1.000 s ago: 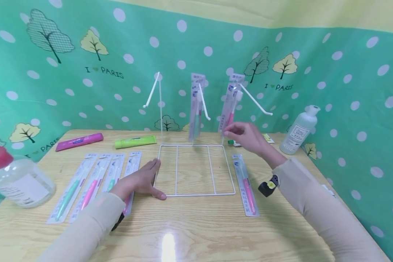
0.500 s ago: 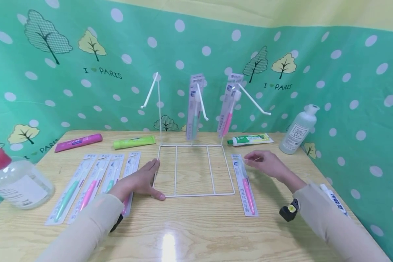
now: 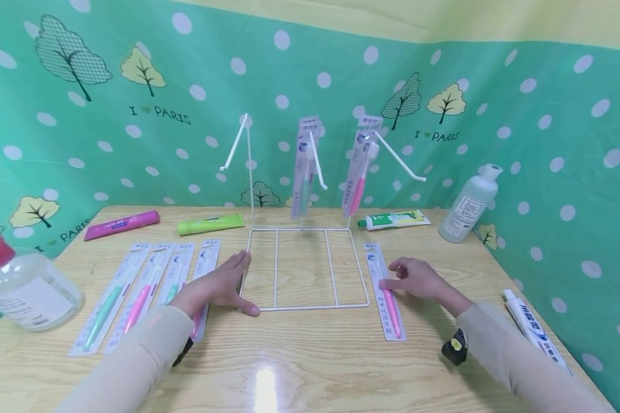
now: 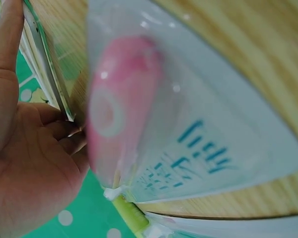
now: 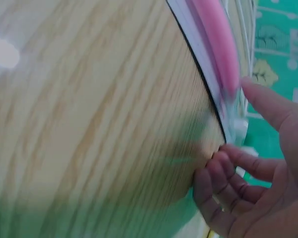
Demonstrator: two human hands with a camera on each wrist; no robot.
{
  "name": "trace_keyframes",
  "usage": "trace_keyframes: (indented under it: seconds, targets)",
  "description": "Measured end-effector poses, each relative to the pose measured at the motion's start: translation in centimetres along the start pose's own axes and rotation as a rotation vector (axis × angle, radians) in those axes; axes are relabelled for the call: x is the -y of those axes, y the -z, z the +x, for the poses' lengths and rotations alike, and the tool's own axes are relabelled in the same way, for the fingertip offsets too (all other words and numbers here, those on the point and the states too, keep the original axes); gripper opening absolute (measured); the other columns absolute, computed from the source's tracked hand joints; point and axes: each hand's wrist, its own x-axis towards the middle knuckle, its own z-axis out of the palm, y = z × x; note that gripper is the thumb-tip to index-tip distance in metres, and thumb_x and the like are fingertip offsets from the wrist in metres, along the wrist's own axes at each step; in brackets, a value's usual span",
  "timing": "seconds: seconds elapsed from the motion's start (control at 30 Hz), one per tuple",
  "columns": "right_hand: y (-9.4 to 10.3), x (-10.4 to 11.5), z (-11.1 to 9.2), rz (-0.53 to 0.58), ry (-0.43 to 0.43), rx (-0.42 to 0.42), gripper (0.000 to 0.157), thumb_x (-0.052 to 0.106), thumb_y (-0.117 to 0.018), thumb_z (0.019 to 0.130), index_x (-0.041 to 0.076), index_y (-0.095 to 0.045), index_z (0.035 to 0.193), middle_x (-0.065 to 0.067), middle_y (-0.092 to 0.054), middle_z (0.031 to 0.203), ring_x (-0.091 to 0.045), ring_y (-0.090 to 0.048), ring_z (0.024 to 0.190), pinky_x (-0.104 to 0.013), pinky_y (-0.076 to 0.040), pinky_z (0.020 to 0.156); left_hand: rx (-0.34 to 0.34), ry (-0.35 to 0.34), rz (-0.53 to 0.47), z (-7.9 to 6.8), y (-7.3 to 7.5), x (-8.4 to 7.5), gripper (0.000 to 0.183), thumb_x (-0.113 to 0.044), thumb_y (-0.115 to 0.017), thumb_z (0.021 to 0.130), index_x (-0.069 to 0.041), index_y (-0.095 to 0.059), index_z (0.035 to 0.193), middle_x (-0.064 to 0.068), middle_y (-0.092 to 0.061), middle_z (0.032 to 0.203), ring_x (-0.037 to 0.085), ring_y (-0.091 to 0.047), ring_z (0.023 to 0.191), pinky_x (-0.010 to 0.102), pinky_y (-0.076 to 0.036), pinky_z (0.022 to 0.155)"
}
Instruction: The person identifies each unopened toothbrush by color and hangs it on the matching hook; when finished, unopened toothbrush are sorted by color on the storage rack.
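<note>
My left hand (image 3: 226, 282) rests at the left side of a white wire display rack (image 3: 303, 308), fingers along its base and thumb by the front corner. In the head view, my right hand (image 3: 415, 279) is at a packaged pink toothbrush (image 3: 391, 307) lying right of the rack. Its thumb is over the pack and its curled fingers are at the right edge, pinching it, as the right wrist view also shows near the pink handle (image 5: 221, 49). A green packaged toothbrush (image 3: 301, 183) and a pink packaged toothbrush (image 3: 355, 183) hang from the middle and right hooks; the left hook (image 3: 234, 143) is bare.
Several packaged toothbrushes (image 3: 103, 310) lie at left, partly under my left forearm. A red-capped bottle (image 3: 36, 292) stands beside them. Magenta (image 3: 121, 225), lime (image 3: 210, 224) and green-white (image 3: 395, 220) tubes lie at the back. A pump bottle (image 3: 467, 206) and white tube (image 3: 534, 327) are at right.
My right hand has come down from the toothbrush on the right hook to the one lying right of the rack, its thumb now over that pack. My left hand has stayed at the rack.
</note>
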Motion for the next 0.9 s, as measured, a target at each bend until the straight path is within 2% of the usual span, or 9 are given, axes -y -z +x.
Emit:
trace_keyframes:
  seconds: [0.2, 0.37, 0.6, 0.9]
  targets:
    - [-0.3, 1.2, 0.2, -0.053, -0.087, 0.016, 0.068, 0.046, -0.071, 0.073, -0.001, -0.052, 0.118, -0.008, -0.056, 0.094, -0.019, -0.050, 0.079, -0.030, -0.044, 0.065, 0.003, 0.002, 0.005, -0.1, 0.0, 0.0, 0.130, -0.065, -0.072, 0.053, 0.004, -0.008, 0.143, 0.023, -0.004, 0.148, 0.039, -0.005, 0.135, 0.049, -0.011, 0.108]
    - [-0.1, 1.8, 0.2, -0.040, -0.128, 0.026, 0.062, 0.036, -0.073, 0.074, -0.002, -0.051, 0.118, -0.009, -0.056, 0.097, -0.019, -0.052, 0.080, -0.031, -0.046, 0.067, -0.002, -0.001, -0.006, -0.1, 0.0, -0.1, 0.130, -0.064, -0.073, 0.054, 0.005, -0.009, 0.143, 0.024, -0.005, 0.148, 0.040, -0.005, 0.135, 0.050, -0.012, 0.108]
    - [0.0, 1.7, 0.0, 0.123, -0.189, 0.045, 0.063, 0.020, -0.076, 0.070, -0.006, -0.048, 0.119, -0.012, -0.053, 0.099, -0.019, -0.054, 0.074, -0.029, -0.047, 0.065, -0.001, 0.010, -0.009, -0.1, 0.0, -0.1, 0.130, -0.064, -0.073, 0.053, 0.004, -0.009, 0.143, 0.023, -0.004, 0.148, 0.039, -0.005, 0.135, 0.049, -0.012, 0.108]
    - [0.2, 0.2, -0.2, 0.348, -0.173, 0.098, 0.064, 0.026, -0.075, 0.073, -0.007, -0.046, 0.120, -0.013, -0.053, 0.101, -0.020, -0.054, 0.082, -0.030, -0.049, 0.070, 0.004, 0.016, -0.013, -0.1, -0.1, -0.2, 0.130, -0.064, -0.074, 0.053, 0.002, -0.008, 0.144, 0.022, -0.003, 0.149, 0.037, -0.004, 0.135, 0.049, -0.012, 0.109]
